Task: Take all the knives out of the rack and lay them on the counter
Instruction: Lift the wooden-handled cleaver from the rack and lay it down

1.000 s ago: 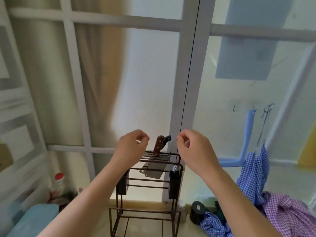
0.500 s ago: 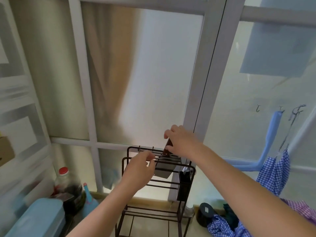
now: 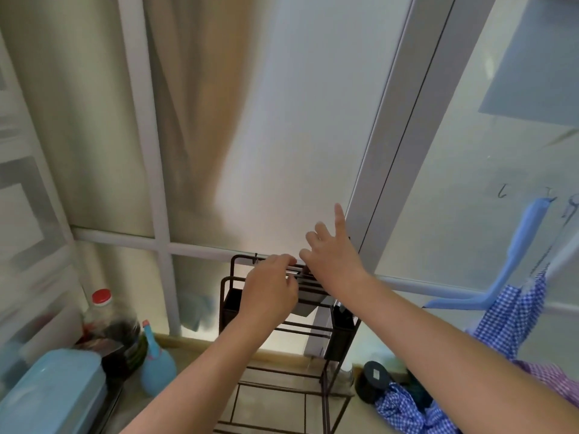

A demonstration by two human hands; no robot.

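Observation:
A dark wire knife rack (image 3: 227, 296) stands on the counter against the frosted window. One cleaver is in it: its grey blade (image 3: 308, 303) hangs below the top bars, and its brown handle is almost wholly hidden under my right hand. My left hand (image 3: 269, 292) rests on the rack's top bars with the fingers curled over them. My right hand (image 3: 332, 258) lies over the handle end, index finger pointing straight up and the other fingers spread. Whether its thumb and palm grip the handle is hidden.
A red-capped bottle (image 3: 101, 311), a blue spray bottle (image 3: 156, 364) and a light blue box (image 3: 53, 393) stand left of the rack. Right of it are a black round lid (image 3: 374, 380), checked cloths (image 3: 517, 314) and a blue hanger (image 3: 526, 245).
Both hands came down from the air onto the rack: the left onto the top bars, the right onto the cleaver handle. Since half a second ago the right fingers have spread.

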